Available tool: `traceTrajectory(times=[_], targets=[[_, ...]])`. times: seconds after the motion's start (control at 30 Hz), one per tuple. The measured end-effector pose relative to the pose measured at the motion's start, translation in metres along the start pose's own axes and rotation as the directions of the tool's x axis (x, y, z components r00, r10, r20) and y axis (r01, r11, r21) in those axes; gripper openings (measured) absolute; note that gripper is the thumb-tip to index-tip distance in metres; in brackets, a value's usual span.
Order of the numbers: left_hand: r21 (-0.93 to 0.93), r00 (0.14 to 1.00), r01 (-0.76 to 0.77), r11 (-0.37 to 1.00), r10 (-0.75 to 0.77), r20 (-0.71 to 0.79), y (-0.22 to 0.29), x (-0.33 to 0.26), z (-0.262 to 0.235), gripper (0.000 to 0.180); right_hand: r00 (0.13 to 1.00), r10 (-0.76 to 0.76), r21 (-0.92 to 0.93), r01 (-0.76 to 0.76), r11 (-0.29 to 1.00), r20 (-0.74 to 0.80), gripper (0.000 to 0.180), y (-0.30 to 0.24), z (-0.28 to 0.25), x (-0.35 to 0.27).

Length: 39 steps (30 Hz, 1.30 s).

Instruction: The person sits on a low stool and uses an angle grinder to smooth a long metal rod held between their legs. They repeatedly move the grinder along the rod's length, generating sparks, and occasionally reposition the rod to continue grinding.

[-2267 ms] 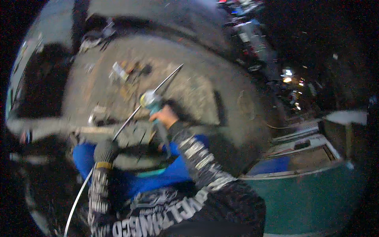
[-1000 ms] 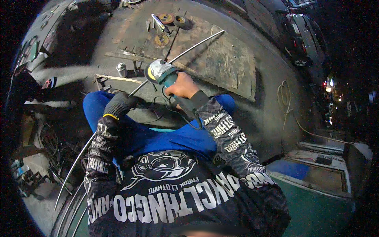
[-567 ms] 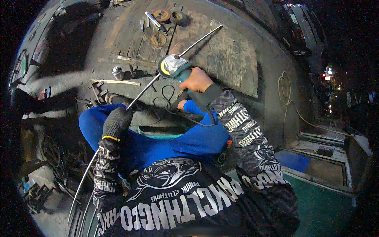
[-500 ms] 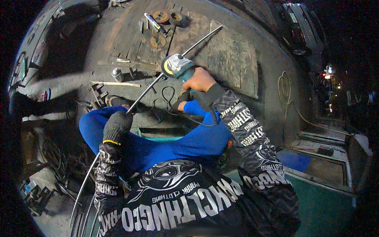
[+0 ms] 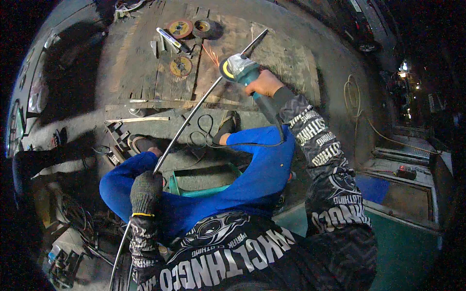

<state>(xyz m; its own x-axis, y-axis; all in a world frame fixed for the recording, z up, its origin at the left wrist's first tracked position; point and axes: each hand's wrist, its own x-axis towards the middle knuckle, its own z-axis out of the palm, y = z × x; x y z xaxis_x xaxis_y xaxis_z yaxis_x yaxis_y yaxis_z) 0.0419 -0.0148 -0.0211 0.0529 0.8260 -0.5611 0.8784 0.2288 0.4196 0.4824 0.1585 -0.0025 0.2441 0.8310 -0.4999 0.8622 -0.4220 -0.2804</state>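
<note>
Over worn boards (image 5: pixel 128 72), metal rod (image 5: pixel 209 94)

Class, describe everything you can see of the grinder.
The grinder has a teal body, a silvery, metal-looking head, a dark-rimmed disc with a yellow face, and a dark cord. The bare right hand grips it, slanting, head toward upper left. Its disc meets the rod; orange sparks fly.

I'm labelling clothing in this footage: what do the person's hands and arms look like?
The left hand wears a dark grey knitted glove with a yellow edge; the right hand is bare. Both sleeves are black and grey, patterned, with white lettering; the right one ends in a plain dark cuff.
</note>
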Motion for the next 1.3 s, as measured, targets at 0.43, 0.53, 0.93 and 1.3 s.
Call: traceTrajectory(times=[0.43,0.53,0.93,1.3], targets=[[0.067,0.999,0.032,0.997,-0.032,0.005,-0.015,-0.029,-0.002,0.029,0.995,-0.019,-0.273,0.046,0.961,0.101,0.030,0.034,-0.096,0.080],[0.079,0.999,0.003,0.997,0.001,-0.045,-0.015,-0.033,-0.003,0.027,0.972,-0.186,-0.295,0.221,0.930,0.142,0.025,0.061,-0.114,0.113],[0.006,0.997,0.040,0.999,-0.039,-0.062,-0.019,-0.040,-0.012,0.026,0.975,-0.209,0.010,0.208,0.978,0.073,0.024,0.078,-0.156,0.189],[-0.009,1.000,0.003,1.000,-0.003,0.008,-0.004,-0.041,-0.026,0.033,0.962,-0.192,-0.147,0.222,0.964,0.197,0.027,0.055,-0.122,0.159]])
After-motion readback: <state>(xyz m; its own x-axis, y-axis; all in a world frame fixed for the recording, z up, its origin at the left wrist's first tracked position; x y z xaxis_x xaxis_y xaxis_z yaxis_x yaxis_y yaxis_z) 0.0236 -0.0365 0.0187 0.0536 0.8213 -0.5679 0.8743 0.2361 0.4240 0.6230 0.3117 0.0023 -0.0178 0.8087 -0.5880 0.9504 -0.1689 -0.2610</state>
